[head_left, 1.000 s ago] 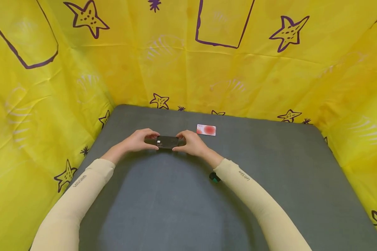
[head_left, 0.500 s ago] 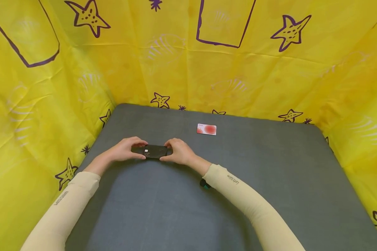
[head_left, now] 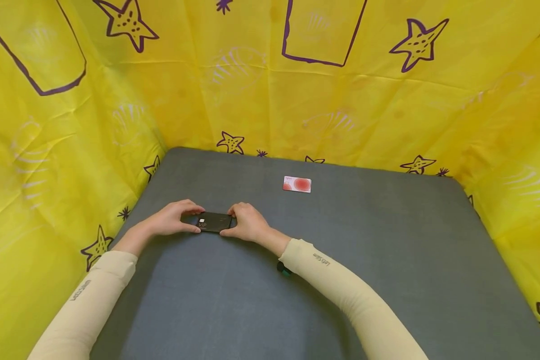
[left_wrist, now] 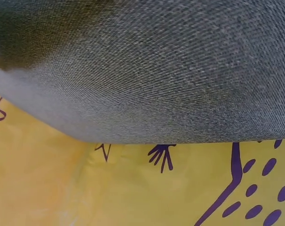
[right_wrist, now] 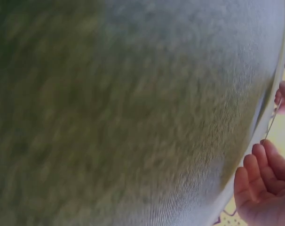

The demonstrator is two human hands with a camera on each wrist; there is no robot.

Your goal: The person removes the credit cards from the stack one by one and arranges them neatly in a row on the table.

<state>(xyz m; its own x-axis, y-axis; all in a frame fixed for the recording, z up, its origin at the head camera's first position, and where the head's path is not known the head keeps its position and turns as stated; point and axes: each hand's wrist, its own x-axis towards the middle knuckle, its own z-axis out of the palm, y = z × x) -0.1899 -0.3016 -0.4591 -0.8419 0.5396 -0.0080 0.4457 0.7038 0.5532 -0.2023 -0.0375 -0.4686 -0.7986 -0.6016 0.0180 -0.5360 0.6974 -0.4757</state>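
A black card (head_left: 214,222) with a small silver chip and the letters VIP lies between my two hands in the head view. My left hand (head_left: 173,219) pinches its left end between thumb and fingers, and my right hand (head_left: 249,223) pinches the right end. In the right wrist view the card (right_wrist: 273,121) appears as a thin edge between both hands' fingertips. Whether it touches the grey cloth cannot be told. A white card with red circles (head_left: 297,184) lies flat on the cloth, beyond and to the right of the hands. The left wrist view shows no card.
Grey cloth (head_left: 364,250) covers the tabletop. Yellow curtains (head_left: 270,100) printed with purple stars stand along its back and both sides. A dark wrist device (head_left: 284,269) sits under the right forearm, at the cuff of the cream sleeve.
Both hands have moved left and toward me, carrying the black card between them. The white and red card has stayed in place.
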